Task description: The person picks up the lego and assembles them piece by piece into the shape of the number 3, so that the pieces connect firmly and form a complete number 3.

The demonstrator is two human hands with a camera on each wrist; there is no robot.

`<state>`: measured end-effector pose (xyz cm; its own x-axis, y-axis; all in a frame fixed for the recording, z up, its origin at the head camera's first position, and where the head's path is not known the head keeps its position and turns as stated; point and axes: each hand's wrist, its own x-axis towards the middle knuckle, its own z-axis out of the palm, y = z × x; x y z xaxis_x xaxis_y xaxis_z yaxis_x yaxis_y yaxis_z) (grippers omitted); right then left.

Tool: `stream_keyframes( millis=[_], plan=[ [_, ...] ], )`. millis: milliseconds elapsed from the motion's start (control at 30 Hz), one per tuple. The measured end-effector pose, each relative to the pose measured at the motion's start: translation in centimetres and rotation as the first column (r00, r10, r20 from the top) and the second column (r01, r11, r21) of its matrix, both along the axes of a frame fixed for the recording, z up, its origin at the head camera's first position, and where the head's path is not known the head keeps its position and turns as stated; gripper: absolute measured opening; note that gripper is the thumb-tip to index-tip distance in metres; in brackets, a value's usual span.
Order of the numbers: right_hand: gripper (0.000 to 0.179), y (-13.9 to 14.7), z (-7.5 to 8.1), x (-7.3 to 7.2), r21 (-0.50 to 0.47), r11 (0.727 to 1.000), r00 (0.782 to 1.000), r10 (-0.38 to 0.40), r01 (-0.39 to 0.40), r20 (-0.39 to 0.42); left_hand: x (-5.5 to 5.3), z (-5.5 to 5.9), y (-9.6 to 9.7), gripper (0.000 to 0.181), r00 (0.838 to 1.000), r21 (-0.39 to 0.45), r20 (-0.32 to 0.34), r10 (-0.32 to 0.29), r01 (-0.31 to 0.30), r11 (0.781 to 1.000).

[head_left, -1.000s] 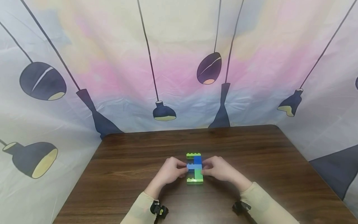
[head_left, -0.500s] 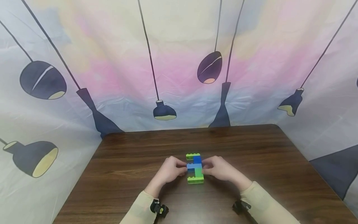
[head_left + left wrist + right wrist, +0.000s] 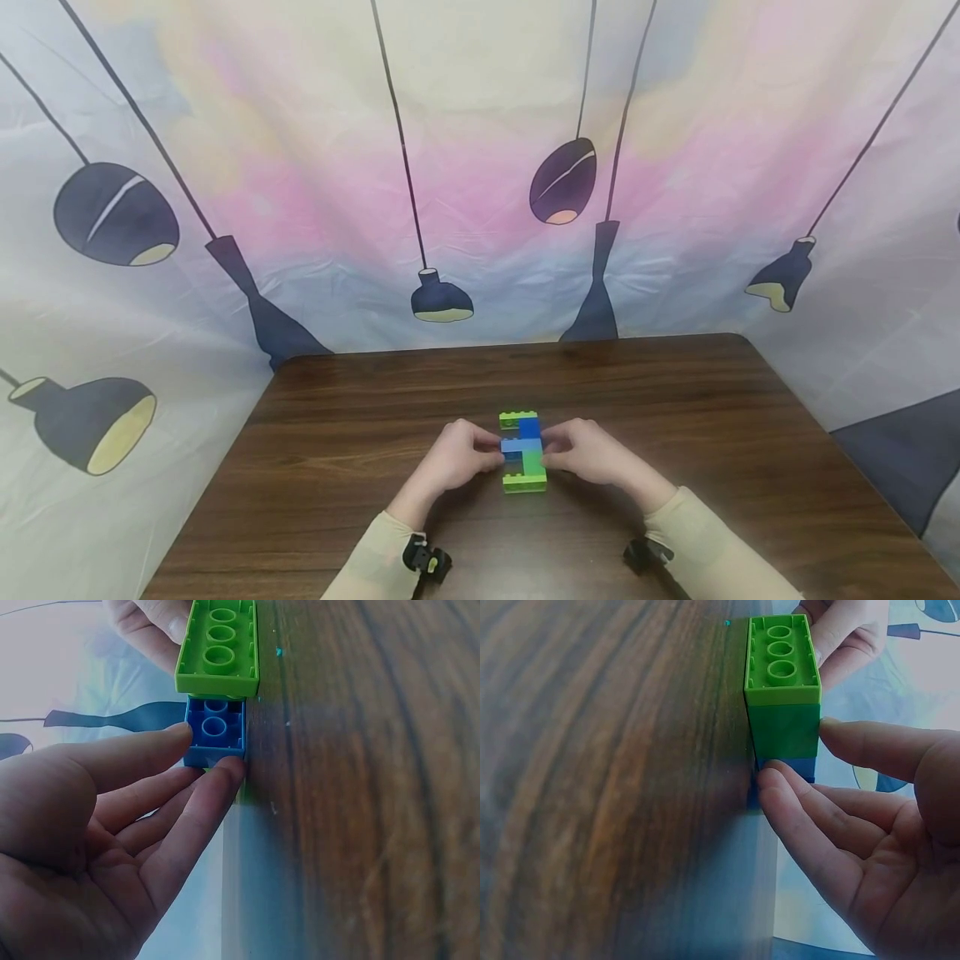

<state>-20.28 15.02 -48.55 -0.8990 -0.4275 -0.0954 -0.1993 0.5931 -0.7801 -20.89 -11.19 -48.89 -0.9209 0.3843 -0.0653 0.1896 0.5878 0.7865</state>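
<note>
An assembly of joined toy building bricks [image 3: 531,462] lies on its side near the middle of the table. Lime bricks form its two ends, with dark blue, light blue and green ones between. My left hand [image 3: 453,454] pinches the short end of a blue brick [image 3: 214,729], thumb on one side and fingers on the other. From the right, my right hand [image 3: 588,450] grips the assembly's back. In the right wrist view its thumb touches the green brick [image 3: 786,729], and fingertips press by the blue one. The lime brick's hollow underside [image 3: 783,652] faces the wrist cameras.
The dark wooden table [image 3: 360,392] extends around both hands. Behind it hangs a cloth backdrop [image 3: 480,192] printed with lamps. Each sleeve cuff carries a small black camera, the left camera [image 3: 427,560] and the right camera [image 3: 647,556].
The near end of the brick assembly has turned very slightly to the right since the first frame. Both hands keep their hold in nearly the same place.
</note>
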Motion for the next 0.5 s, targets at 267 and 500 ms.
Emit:
stream_keyframes(
  millis=[267, 500],
  plan=[
    [0.044, -0.1, 0.1, -0.07, 0.008, 1.0, 1.0, -0.004, 0.004, 0.001, -0.09, -0.1, 0.03, 0.025, 1.0, 0.004, -0.003, -0.001, 0.001, 1.0],
    [0.048, 0.61, -0.15, -0.2, 0.023, 1.0, 1.0, -0.018, 0.018, -0.011, 0.01, -0.01, -0.17, 0.034, 1.0, 0.005, 0.003, -0.017, 0.017, 1.0]
  ],
)
